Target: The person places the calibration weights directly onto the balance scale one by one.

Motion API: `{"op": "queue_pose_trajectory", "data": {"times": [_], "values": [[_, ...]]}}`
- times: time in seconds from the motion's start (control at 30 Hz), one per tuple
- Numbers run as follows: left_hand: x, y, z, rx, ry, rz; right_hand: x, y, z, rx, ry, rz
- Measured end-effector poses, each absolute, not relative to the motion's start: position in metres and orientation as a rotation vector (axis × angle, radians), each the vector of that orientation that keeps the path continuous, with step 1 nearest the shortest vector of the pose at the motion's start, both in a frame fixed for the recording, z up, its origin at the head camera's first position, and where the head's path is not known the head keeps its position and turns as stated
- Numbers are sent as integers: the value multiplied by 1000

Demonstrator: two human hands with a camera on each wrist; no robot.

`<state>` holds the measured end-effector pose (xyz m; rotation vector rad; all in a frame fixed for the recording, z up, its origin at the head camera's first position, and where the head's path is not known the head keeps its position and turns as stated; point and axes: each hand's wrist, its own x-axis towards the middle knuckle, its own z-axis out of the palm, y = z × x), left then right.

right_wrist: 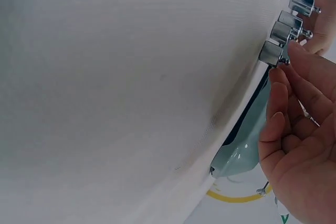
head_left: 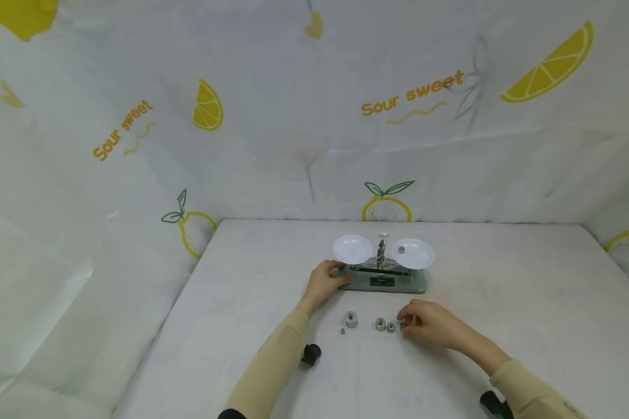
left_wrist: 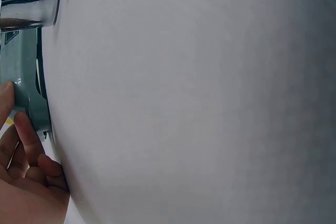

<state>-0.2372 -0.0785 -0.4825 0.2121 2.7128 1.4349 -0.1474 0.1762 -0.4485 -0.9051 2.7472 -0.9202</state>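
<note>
A balance scale [head_left: 364, 284] with a grey-green base and two white pans stands toward the back of the table. My left hand [head_left: 322, 285] grips the left end of its base, thumb in front; the left wrist view shows fingers [left_wrist: 30, 142] at the base's edge. One small metal weight [head_left: 401, 250] sits on the right pan [head_left: 420, 257]. In front of the scale, my right hand [head_left: 437, 327] pinches the knob of a metal weight [right_wrist: 271, 53] between thumb and fingertips, at the right end of a row of weights.
Two metal weights [head_left: 380, 324] stand just left of my right hand. Further left are a larger weight [head_left: 351, 319] and a tiny one [head_left: 343, 331]. A white lemon-print sheet [head_left: 272, 145] hangs behind the white-covered table [head_left: 503, 279].
</note>
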Motion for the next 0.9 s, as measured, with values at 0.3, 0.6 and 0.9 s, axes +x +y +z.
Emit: {"op": "queue_pose_trajectory", "data": {"times": [0.3,0.6,0.9], "values": [[-236,-79,-482,212,2701,1452,-148,177,-450,-830,2697,-892],[-237,-79,-484,216,2696,1454,-148,178,-456,-799,2709,-837],[-237,-78,-486,227,2697,1465,-147,178,-458,-836,2639,-887]]}}
